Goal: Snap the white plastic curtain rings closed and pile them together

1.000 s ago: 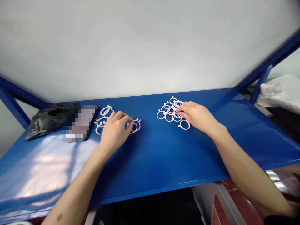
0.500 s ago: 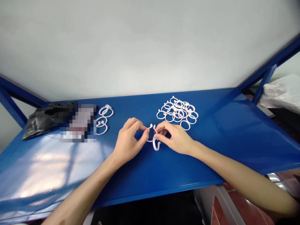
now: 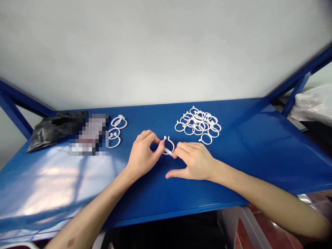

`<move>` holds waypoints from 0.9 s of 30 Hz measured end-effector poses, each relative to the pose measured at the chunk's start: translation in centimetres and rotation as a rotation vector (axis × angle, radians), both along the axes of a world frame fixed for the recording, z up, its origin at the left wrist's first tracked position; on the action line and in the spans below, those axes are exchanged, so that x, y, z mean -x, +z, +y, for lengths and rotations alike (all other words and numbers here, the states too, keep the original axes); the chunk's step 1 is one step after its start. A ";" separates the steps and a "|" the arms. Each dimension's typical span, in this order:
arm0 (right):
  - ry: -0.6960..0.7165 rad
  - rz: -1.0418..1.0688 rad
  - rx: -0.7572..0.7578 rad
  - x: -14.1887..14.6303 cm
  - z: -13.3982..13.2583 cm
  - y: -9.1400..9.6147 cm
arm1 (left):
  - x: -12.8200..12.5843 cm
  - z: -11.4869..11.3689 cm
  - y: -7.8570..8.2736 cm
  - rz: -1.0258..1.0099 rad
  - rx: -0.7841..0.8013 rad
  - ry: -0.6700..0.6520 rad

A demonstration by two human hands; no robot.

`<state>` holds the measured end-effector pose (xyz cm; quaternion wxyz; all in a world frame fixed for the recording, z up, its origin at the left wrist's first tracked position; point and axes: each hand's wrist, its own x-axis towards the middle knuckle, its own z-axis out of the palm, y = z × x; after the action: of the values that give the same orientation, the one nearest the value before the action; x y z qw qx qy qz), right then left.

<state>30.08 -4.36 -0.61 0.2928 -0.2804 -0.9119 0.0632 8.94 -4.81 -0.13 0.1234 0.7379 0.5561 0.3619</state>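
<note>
bare hands [image 3: 141, 152], bare forearms [image 3: 255, 188], one small oval mark [image 3: 71, 242] on the left forearm

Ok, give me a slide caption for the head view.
Left hand pinches a white ring, right hand close beside it; more rings lie on the blue table.

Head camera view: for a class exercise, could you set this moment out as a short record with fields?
Left hand: pinching a white ring
Right hand: thumb spread, fingertips by the ring's lower edge
Ring shape: round, gap at the far side
Larger group: overlapping white rings, right of centre
Smaller group: a few white rings, left
Far left: black bag, beside a pixelated object
Surface: blue tabletop
</note>
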 end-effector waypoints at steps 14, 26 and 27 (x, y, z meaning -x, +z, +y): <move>-0.085 0.207 0.306 -0.4 1.5 -0.8 | 1.2 1.2 -0.5 0.127 0.048 0.048; -0.090 0.346 0.281 -0.4 2.1 -1.3 | 2.6 1.5 -0.2 0.286 -0.124 0.130; -0.081 0.364 0.283 -0.4 2.0 -1.2 | 2.3 1.2 0.1 0.224 -0.092 0.070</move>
<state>30.44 -2.34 -1.86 0.4125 -0.3391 -0.8141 0.2283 6.68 -3.62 -0.04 0.0139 0.7589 0.5746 0.3062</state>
